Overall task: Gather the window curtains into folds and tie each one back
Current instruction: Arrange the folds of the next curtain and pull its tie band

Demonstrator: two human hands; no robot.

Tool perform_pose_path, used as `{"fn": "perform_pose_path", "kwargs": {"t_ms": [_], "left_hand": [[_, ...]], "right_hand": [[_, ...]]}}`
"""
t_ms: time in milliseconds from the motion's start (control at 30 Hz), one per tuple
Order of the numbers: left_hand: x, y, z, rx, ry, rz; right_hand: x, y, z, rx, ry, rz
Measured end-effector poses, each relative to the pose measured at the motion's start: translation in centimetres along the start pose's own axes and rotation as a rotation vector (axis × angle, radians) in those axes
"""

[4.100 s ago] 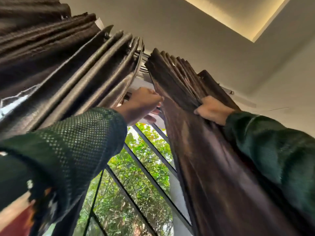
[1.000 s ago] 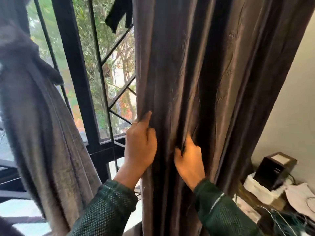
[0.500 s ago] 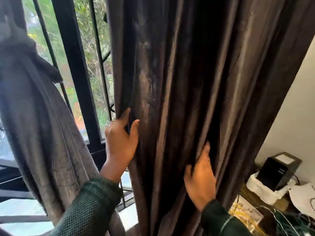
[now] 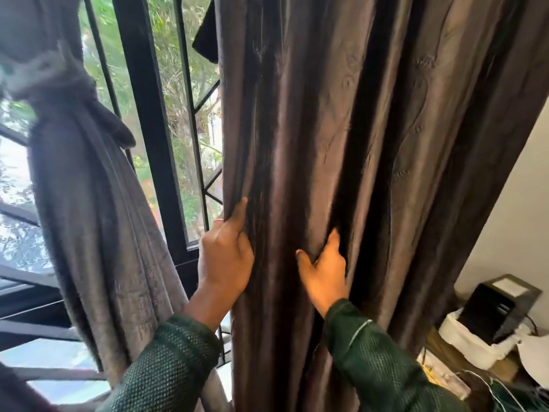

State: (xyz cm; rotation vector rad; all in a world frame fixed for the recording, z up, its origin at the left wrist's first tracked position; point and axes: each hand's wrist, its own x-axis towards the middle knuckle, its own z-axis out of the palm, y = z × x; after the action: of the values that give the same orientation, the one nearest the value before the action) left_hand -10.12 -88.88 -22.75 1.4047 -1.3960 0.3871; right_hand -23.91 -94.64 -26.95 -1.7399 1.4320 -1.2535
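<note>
You were roughly halfway through; the left curtain (image 4: 89, 221) at the window (image 4: 142, 120) was already gathered into a narrow bundle and cinched by a knotted tie-back (image 4: 56, 81) high on its length, so that one looked finished; the right curtain (image 4: 371, 129) hung loose and untied, spreading in broad vertical pleats from the window frame across to the wall. Your left hand (image 4: 225, 257) was clamped on the curtain's window-side edge, thumb in front and the fingers curled behind the cloth; your right hand (image 4: 325, 272) lay just beside it, well inside the panel, thumb spread on the front and the fingers tucked into a fold, so it read as pinching a pleat, though the fingertips were hidden in the fabric. The two hands were near each other but not touching, with a single ridge of cloth between them. In my judgement you were only at the start of pleating this panel: most of its width to the right lay ungathered; no tie for it could be seen in your hands. A dark strip (image 4: 206, 28) hung at the window edge near the top; I could not tell what it was. What remained was collecting the other folds and tying the bundle.
</note>
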Motion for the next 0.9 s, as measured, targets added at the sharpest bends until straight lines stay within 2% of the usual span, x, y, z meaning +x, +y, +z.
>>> {"fn": "perform_pose_path", "kwargs": {"t_ms": [133, 267, 367, 467, 567, 633, 733, 900], "left_hand": [[0.4, 0.1, -0.2, -0.002, 0.033, 0.007], [0.1, 2.2, 0.3, -0.143, 0.027, 0.003], [-0.6, 3.3, 1.7, -0.148, -0.031, -0.009], [-0.4, 3.1, 2.9, -0.085, 0.026, -0.031], [0.2, 1.8, 2.7, -0.038, 0.081, -0.033], [0.5, 0.8, 2.2, 0.017, 0.107, -0.025], [0.7, -0.3, 1.7, 0.056, 0.11, -0.028], [0.1, -0.6, 1.8, 0.059, 0.091, -0.002]], "right_hand": [[-1.3, -0.2, -0.2, -0.197, -0.008, -0.128], [-4.6, -0.6, 0.7, -0.369, -0.182, -0.222], [-5.7, -0.8, 1.4, -0.562, -0.063, -0.418], [-6.3, -1.1, 0.8, -0.579, -0.154, -0.47], [-6.4, 0.1, -0.5, -0.567, 0.1, -0.653], [-5.8, 0.6, -1.7, -0.568, 0.279, -0.699], [-4.3, 0.8, -3.6, -0.481, 0.472, -0.561], [-2.5, 0.9, -4.1, 0.105, 0.25, -0.248]]}}
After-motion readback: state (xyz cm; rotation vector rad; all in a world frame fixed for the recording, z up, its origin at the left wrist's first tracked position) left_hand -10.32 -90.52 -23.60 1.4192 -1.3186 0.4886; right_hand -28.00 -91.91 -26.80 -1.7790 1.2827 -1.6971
